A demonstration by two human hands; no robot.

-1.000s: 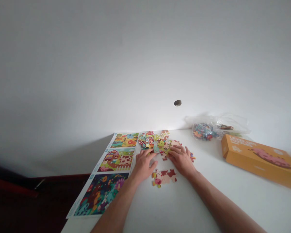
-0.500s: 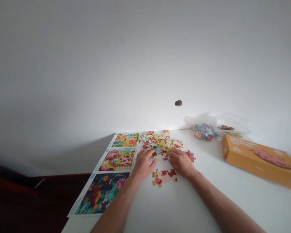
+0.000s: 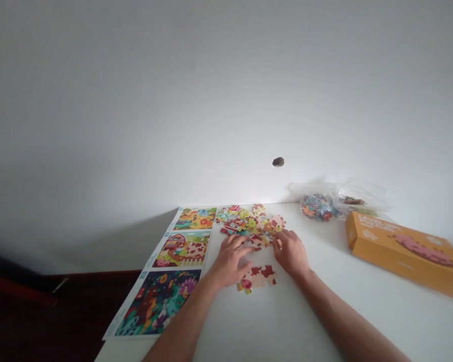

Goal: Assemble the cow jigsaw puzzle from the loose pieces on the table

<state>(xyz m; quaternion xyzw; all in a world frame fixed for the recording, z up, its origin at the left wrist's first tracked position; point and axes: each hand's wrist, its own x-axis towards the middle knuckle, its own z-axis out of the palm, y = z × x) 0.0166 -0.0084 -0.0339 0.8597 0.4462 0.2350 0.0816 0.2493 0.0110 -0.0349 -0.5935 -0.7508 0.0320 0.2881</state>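
Observation:
A joined strip of jigsaw puzzle pieces (image 3: 263, 276), showing a cow's pink muzzle and brown patches, lies on the white table. My left hand (image 3: 230, 260) is open, fingers spread, its thumb over the strip's left end and its fingertips by the loose pieces. At the right edge of the heap, my right hand (image 3: 291, 253) has its fingers curled together on a puzzle piece, mostly hidden by them. Between the two hands lie brown-and-cream puzzle pieces (image 3: 257, 242). Behind them spreads a heap of loose puzzle pieces (image 3: 245, 221) in mixed colours.
A picture sheet (image 3: 181, 248) with three printed scenes lies along the left table edge. Clear plastic bags (image 3: 319, 206) of more pieces rest at the back right. An orange puzzle box (image 3: 403, 254) stands at the right. The wall (image 3: 226, 125) rises behind the table.
My right hand has shifted slightly right, its fingers now curled closer. My left hand has moved right and toward me, over the strip's left end. More patched pieces show between the hands.

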